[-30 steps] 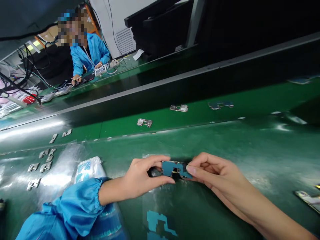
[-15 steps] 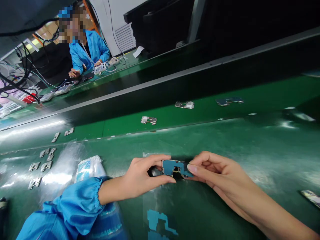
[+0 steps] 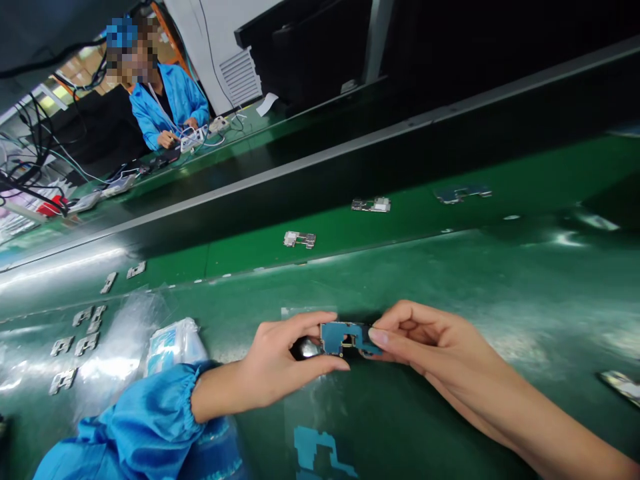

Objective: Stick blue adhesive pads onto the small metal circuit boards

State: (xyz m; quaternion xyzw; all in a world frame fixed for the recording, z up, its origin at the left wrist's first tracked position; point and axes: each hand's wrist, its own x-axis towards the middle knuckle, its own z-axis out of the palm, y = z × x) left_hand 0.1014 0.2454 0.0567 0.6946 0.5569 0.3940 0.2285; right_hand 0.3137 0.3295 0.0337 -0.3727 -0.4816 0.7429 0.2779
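Between my two hands is a small circuit board [image 3: 332, 339] with a blue film on the face toward me. My left hand [image 3: 280, 357] grips its left end, thumb below and index finger along the top. At the right end, my right hand [image 3: 415, 340] pinches the board, the thumb pressing on the blue film and the other fingers curled behind. On the bench below lies a clear sheet with blue cut-out film pieces [image 3: 307, 443], shaped much like the film on the board.
Several circuit boards [image 3: 87, 343] lie at the left. Farther off, more boards [image 3: 300, 239] rest on a green strip. A plastic bag of blue film [image 3: 170, 343] is beside my left sleeve. Another board [image 3: 620, 387] lies at the right edge. A co-worker [image 3: 170, 100] sits across the bench.
The view has shifted slightly. Both my hands keep hold of the board in nearly the same pose. The co-worker's hands have come closer together.
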